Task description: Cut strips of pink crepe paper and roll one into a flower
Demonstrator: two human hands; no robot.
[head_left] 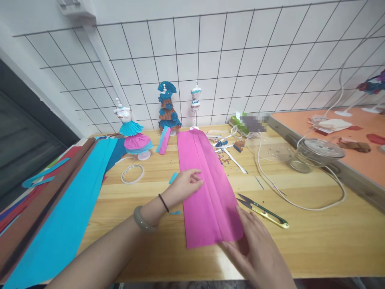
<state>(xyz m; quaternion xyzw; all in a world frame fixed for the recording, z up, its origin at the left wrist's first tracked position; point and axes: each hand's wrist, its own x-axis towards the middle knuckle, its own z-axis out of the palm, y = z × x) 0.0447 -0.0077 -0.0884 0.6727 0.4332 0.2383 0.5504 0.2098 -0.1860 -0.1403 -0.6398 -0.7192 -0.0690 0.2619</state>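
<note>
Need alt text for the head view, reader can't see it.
A long pink sheet lies on a wooden table, a person's left hand over its left half and right hand at its near right corner. Snips lie right of the sheet; three small mannequins stand behind it.

Head camera: worn at the near side, facing forward and down.
Worktop (315, 245): seen from above at close range, its near edge low in view.
Tiled wall (234, 34): across the far side, beyond the worktop.
</note>
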